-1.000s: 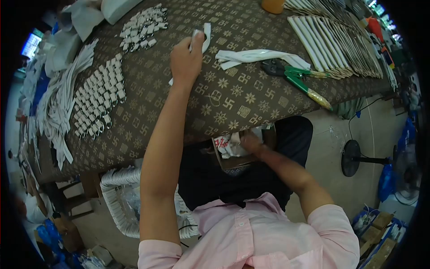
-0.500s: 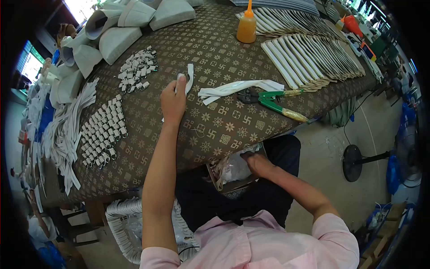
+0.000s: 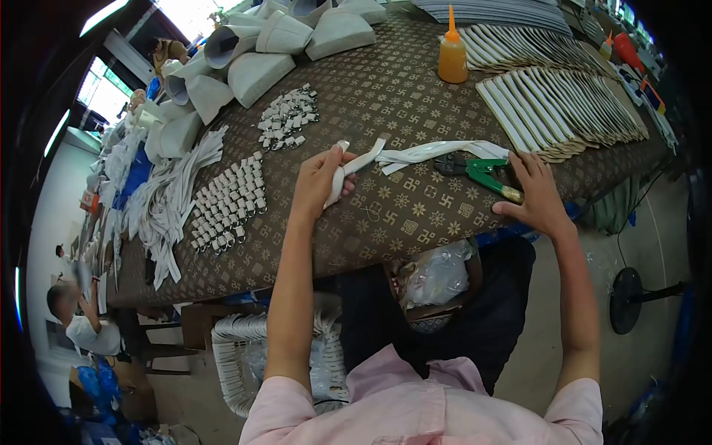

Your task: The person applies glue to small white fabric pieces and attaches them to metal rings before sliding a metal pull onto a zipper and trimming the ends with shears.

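Observation:
My left hand [image 3: 320,180] is closed on a white strap [image 3: 361,163], pinched between thumb and fingers, with its free end pointing right. More white straps [image 3: 426,152] lie twisted on the patterned cloth between my hands. My right hand [image 3: 544,194] reaches over the handles of green-handled crimping pliers [image 3: 486,174], thumb and fingers spread to either side of them. The dark jaws of the pliers point left, beside the straps. The handle ends are partly hidden by my right hand.
Small white buckle pieces sit in a neat group [image 3: 231,202] and a loose heap [image 3: 289,117]. A bundle of white straps [image 3: 167,200] hangs over the left edge. An orange glue bottle [image 3: 452,58] stands near rows of pale-edged panels [image 3: 560,111]. A box with plastic [image 3: 439,276] is below.
My right hand has come up from the box at my lap to the pliers' handles. My left hand has turned the strap so its end points right. The camera view has shifted left.

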### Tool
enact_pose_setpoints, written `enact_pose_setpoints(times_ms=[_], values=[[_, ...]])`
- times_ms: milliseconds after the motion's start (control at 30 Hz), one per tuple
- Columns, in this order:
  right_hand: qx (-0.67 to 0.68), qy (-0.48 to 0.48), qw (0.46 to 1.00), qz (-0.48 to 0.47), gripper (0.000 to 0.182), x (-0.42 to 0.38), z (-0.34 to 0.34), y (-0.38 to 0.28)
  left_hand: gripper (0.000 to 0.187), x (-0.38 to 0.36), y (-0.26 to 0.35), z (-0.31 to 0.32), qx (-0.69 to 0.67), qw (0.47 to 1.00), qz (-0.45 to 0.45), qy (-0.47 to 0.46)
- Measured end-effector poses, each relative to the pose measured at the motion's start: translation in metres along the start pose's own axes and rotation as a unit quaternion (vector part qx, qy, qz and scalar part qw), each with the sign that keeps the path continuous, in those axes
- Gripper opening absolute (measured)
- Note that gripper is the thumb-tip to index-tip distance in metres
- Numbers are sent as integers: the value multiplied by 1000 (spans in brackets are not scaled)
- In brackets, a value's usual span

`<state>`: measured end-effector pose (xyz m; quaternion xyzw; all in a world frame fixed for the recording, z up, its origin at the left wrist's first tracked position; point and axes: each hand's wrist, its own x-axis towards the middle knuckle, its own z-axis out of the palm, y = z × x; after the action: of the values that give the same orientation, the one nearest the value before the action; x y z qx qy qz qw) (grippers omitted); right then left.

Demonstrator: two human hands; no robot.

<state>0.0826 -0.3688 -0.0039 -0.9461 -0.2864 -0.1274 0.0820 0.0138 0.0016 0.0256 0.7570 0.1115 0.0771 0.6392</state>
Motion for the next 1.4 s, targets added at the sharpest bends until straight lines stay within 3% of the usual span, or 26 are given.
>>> enact_pose_setpoints(times_ms=[33,133,200,233,300,367,467,533,600,667,700,800,1033,1100,1400], values=[[10,-14,1000,-7,97,1,-2,2,41,-3,2,-5,-62,997,-42,-27],[41,-46,998,-15,101,5,-15,-4,43,-15,11,-22,-62,995,-58,-58],[-51,-73,994,-66,99,3,-24,-11,41,-30,15,-26,-87,991,-62,-82],[-26,-56,997,-56,85,0,-28,-18,41,-40,16,-25,-82,991,-67,-79],[-14,-45,998,-43,77,-6,-7,-6,39,-70,14,-17,-151,986,-32,-69],[-8,-43,998,-41,69,-17,-3,-8,34,-102,1,-11,-186,980,-58,-31],[23,-8,1000,1,57,-41,-22,-38,30,-136,-18,2,-101,984,3,148],[243,96,965,-24,54,-70,-18,-60,29,-153,-24,19,-134,981,11,141],[485,-3,872,64,53,-97,4,-95,26,-159,-35,37,-170,981,49,79],[548,-28,834,56,50,-113,16,-125,24,-155,-43,50,-245,968,24,46],[545,-32,835,72,50,-117,13,-134,22,-156,-46,56,-317,948,0,20],[468,-72,878,67,57,-126,11,-140,19,-157,-45,72,-286,958,-33,22],[418,-150,887,122,61,-165,8,-128,15,-173,-51,107,-353,925,-141,30],[410,-123,896,116,62,-170,11,-125,14,-173,-55,105,-407,895,-182,3],[406,-122,896,132,63,-176,14,-126,13,-170,-52,120,-402,891,-208,28]])
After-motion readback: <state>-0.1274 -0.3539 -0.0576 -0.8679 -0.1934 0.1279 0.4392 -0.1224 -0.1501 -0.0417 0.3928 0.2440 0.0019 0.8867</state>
